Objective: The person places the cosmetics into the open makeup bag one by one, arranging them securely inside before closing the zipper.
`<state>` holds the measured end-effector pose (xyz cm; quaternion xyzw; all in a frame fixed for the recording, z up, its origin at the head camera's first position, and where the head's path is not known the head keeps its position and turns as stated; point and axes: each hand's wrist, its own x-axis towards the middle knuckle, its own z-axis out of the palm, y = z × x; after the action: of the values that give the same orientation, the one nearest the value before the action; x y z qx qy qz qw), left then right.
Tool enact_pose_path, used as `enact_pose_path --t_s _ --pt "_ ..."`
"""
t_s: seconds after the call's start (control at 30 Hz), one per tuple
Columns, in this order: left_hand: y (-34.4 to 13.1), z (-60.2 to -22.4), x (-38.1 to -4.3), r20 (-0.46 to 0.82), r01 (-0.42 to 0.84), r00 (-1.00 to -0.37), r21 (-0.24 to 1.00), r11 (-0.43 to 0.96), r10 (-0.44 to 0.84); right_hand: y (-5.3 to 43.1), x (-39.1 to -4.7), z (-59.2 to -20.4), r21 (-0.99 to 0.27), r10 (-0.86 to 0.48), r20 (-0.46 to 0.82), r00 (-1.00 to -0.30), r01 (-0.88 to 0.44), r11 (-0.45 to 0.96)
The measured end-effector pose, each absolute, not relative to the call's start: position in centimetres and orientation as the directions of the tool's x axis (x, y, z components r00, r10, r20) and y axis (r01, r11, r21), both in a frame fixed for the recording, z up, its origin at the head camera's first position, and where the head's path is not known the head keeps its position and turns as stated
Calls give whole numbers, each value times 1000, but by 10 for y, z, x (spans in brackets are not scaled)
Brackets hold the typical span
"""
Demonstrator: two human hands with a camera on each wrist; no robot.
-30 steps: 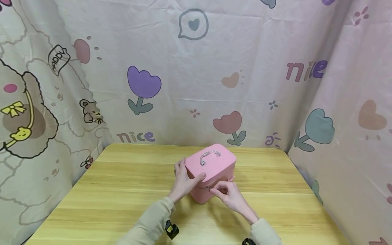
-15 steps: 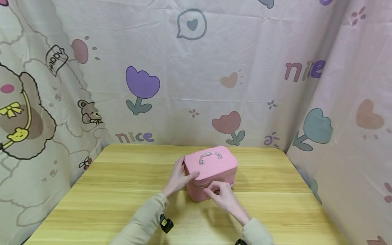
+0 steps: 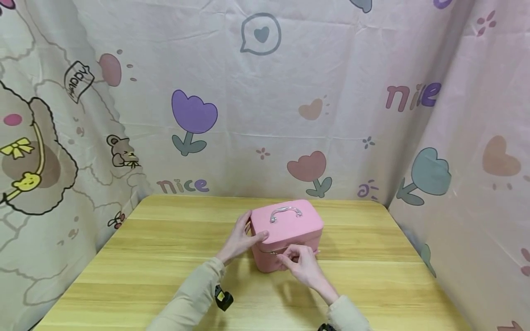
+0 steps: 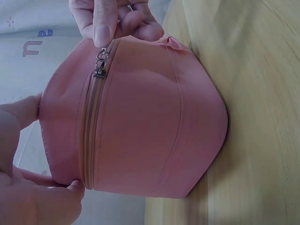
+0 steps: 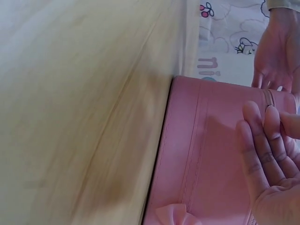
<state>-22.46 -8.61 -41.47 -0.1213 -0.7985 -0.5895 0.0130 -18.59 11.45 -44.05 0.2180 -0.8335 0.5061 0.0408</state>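
A pink box-shaped cosmetic case (image 3: 290, 228) with a curved silver handle (image 3: 285, 210) on its lid stands on the table. My left hand (image 3: 241, 239) grips the lid's near left corner, thumb on top and fingers at the side. A zipper (image 4: 90, 126) runs round the case below the lid. My right hand (image 3: 304, 267) pinches the end of the metal zipper pull (image 4: 101, 65) between thumb and forefinger, at the front of the case. The other right fingers lie in front of the case wall in the right wrist view. A pink bow (image 5: 176, 215) is low on the front.
The wood-grain table (image 3: 165, 257) extends around the case on all sides. Printed curtains (image 3: 248, 92) hang behind it and at both sides. A black wrist camera (image 3: 223, 299) is strapped at the left sleeve.
The case has turned slightly, its front now facing me more. My right hand has moved left along the front with the zipper pull, and my left hand has shifted a little left with the corner.
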Motion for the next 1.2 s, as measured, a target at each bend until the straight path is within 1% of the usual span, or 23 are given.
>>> enact_pose_path --t_s 0.1,0.2,0.3,0.43,0.57,0.73,0.87,0.93,1.03,1.13,1.2 --pt "-86 -414 -225 172 220 -967 937 272 190 117 -182 -430 -842 -334 269 -904 -389 374" --pt "-84 -403 -218 165 217 -964 940 261 207 121 -175 -417 -859 -330 252 -910 -367 356" --pt "-85 -396 -214 157 211 -961 949 236 227 129 -175 -416 -862 -301 243 -922 -347 369" --pt "-87 -391 -213 152 213 -955 949 232 253 140 -177 -418 -864 -249 233 -940 -317 390" --pt "-89 -384 -212 134 206 -949 950 236 286 150 -174 -412 -868 -219 223 -950 -296 398" --pt "-93 -385 -217 104 180 -940 960 213 326 163 -176 -410 -879 -221 188 -957 -264 396" --pt "-94 -388 -221 94 170 -934 965 199 343 176 -179 -411 -867 -174 193 -966 -250 431" --pt "-94 -390 -223 98 172 -935 966 194 342 183 -183 -416 -856 -131 204 -970 -242 457" --pt "-93 -397 -227 111 174 -942 968 181 317 192 -191 -426 -846 -107 211 -972 -237 478" --pt "-90 -405 -229 132 183 -955 967 179 264 198 -198 -437 -833 -121 235 -965 -263 486" --pt "-87 -410 -229 161 207 -962 956 206 219 199 -201 -441 -828 -135 258 -957 -291 479"
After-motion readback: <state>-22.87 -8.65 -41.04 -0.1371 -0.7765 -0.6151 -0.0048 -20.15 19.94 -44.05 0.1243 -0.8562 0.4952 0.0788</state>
